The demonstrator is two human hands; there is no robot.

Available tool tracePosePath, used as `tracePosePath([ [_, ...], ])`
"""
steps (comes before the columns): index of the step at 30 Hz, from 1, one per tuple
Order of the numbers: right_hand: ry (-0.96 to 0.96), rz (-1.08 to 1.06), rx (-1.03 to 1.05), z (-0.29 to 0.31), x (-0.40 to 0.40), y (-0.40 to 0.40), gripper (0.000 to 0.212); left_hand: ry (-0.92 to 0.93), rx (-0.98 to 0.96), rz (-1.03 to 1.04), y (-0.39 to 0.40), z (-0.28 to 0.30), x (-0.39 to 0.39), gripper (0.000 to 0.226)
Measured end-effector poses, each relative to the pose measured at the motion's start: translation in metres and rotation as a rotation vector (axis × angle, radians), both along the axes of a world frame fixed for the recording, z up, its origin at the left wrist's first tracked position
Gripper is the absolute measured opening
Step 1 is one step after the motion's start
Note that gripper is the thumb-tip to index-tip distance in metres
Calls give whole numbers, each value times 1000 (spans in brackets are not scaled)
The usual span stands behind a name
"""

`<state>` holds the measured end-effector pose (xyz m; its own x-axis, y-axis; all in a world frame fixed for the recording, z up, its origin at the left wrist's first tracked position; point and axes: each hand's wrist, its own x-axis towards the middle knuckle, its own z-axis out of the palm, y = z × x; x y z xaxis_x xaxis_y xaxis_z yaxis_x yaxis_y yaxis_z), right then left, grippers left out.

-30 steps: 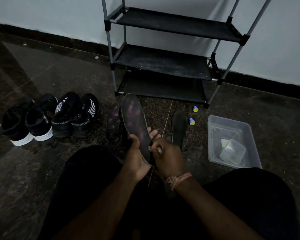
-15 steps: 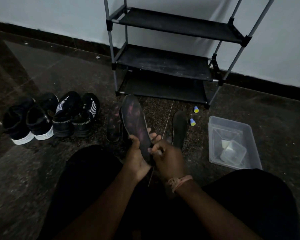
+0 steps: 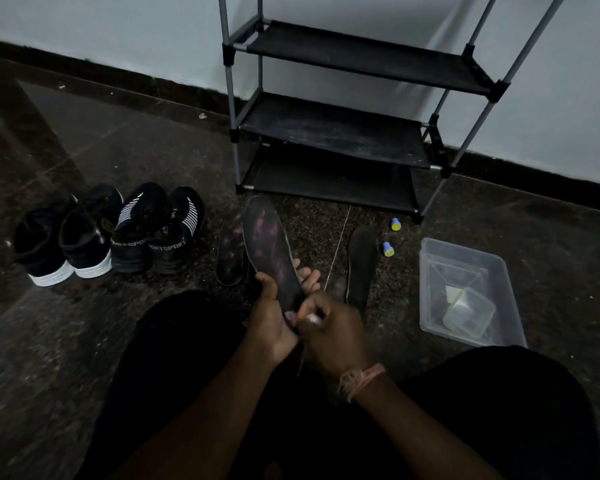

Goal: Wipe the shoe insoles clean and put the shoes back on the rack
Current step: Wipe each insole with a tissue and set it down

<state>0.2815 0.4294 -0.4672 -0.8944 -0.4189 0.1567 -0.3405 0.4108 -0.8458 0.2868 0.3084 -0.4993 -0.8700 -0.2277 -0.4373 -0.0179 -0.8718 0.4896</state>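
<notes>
Here, left hand (image 3: 271,320) fingers clasp the insole (image 3: 269,251); right hand (image 3: 329,329) fingers pinch a wipe (image 3: 313,318).

A dark insole (image 3: 272,251) blotched with pink was seen before a black-shelved rack (image 3: 343,133) with grey poles. Black shoes with white soles (image 3: 63,237) sat beside black shoes striped white (image 3: 156,230); two small blue-and-yellow caps (image 3: 388,249) lay on the speckled dark floor (image 3: 84,150).
</notes>
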Motion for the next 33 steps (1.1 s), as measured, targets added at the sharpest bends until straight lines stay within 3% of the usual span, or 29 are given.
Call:
tracePosePath([
  [3, 24, -101, -37, 3, -21, 2, 28, -11, -6, -41, 2, -1, 0, 73],
  [8, -15, 29, 3, -2, -4, -3, 37, -22, -8, -21, 1, 0, 1, 72],
  [12, 156, -27, 103, 1, -17, -1, 40, -29, -17, -53, 4, -4, 1, 74],
  [15, 119, 74, 66, -3, -2, -3, 36, -35, -16, -36, 1, -6, 1, 73],
  [19, 225, -27, 101, -1, -21, -1, 42, -26, -7, -30, 4, -6, -1, 70],
  [21, 148, 41, 82, -2, -7, -4, 41, -27, 4, -16, 3, -6, -1, 69],
  [25, -330, 73, -176, 5, -17, 4, 44, -7, 19, -17, 0, -3, -5, 70],
  [27, -447, 37, -297, 12, -35, 11, 44, 9, 35, -31, 0, -2, -6, 68],
  [30, -443, -1, -401, 24, -40, 21, 43, 39, 23, -21, -2, -2, -3, 64],
  [33, -210, -59, -284, 23, -37, 21, 40, 54, -47, -54, -2, -1, -4, 65],
])
